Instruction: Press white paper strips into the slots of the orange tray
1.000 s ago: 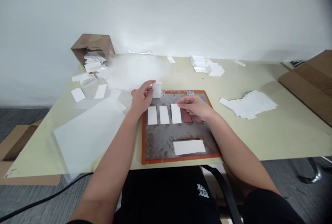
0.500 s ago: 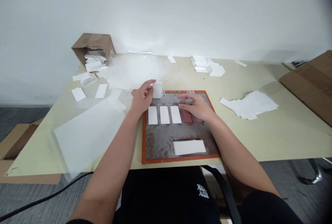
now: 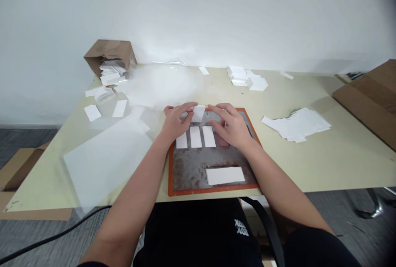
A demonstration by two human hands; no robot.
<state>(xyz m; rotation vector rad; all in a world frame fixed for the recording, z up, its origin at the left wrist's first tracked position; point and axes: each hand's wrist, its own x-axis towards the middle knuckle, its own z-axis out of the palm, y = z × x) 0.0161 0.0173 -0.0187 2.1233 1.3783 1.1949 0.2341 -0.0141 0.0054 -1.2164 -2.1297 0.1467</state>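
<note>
My left hand (image 3: 179,121) pinches a small stack of white cards (image 3: 199,114), tilted above the far edge of a grey board (image 3: 188,164) with an orange rim. Just right of the stack, my right hand (image 3: 230,124) has thumb and fingers apart with nothing between them. White cards (image 3: 195,137) fill three slots of the board in a row. A reddish slot (image 3: 222,140) beside them shows no card and lies partly under my right hand. Near the board's front edge a wider white stack (image 3: 225,175) sits in its own cutout.
A cardboard box (image 3: 114,46) with white cards lies open at the back left. Translucent sheets (image 3: 105,159) cover the table's left side. White card piles lie at the back (image 3: 247,79) and right (image 3: 298,124). Another cardboard box (image 3: 371,98) stands far right.
My left hand has carried the small card stack to the right, and the stack is now more tilted. My right hand has shifted slightly, its fingers now close to the stack.
</note>
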